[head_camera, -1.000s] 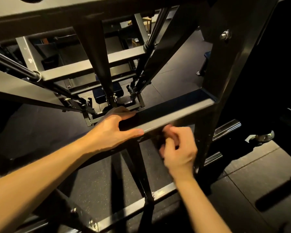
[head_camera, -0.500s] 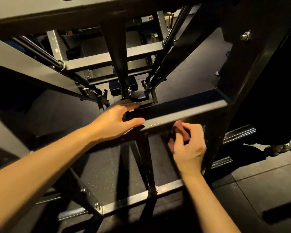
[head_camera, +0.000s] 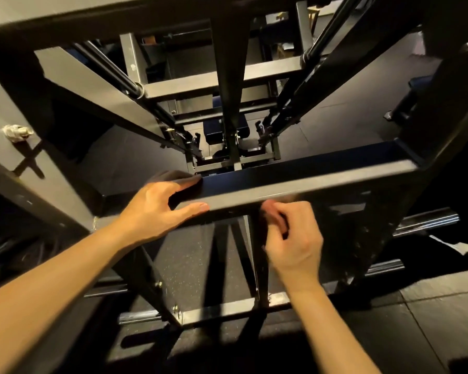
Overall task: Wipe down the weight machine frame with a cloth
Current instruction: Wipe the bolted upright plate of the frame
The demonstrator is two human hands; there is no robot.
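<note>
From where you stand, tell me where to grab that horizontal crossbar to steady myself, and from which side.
Grip the horizontal crossbar on its bare middle stretch, right of the left hand, coming from above and from the near side. It is a flat-faced square tube lying level, so the thumb can probably take the near face and the fingers the top, as the left hand does. The right hand works just below its near edge.

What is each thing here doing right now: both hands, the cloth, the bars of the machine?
Left hand: grips the black horizontal metal crossbar, thumb on its near face.
Right hand: curled just under the crossbar; blurred.
Dark reddish cloth: bunched in the right hand's grip, mostly hidden.
Black horizontal metal crossbar: fixed, level.
Silver bolt: seated in the left upright.
</note>
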